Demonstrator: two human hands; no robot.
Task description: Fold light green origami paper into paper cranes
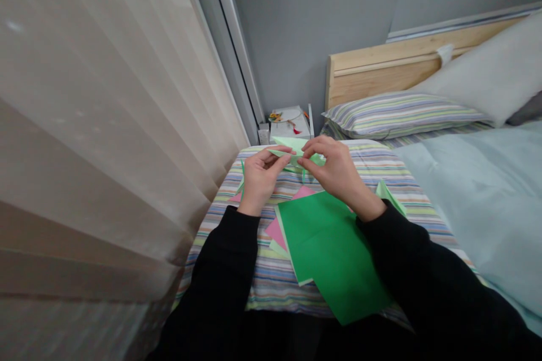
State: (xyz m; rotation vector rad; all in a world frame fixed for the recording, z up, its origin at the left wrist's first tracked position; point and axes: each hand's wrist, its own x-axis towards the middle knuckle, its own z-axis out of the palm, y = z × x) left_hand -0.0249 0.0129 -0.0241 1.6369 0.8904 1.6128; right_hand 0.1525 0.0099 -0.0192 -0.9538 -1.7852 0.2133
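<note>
Between my two hands is a piece of folded light green paper (292, 143), raised above the far part of the striped cloth (271, 276). My left hand (261, 175) pinches its left side between thumb and fingers. Thumb and fingertips of my right hand (332, 164) are closed on its right side. Just nearer to me lie dark green paper sheets (330, 237), with pink paper (276, 232) partly under them. More green folded paper shows behind and below my hands, its shape mostly hidden. A light green folded piece (390, 197) rests by my right wrist.
A pale curtain (127, 96) hangs close along the left. On the right is a bed with a light blue quilt (474, 180), a striped pillow (402, 113) and a wooden headboard (381, 70). Beyond my hands, a small white stand (292, 124) holds cords and a red tassel.
</note>
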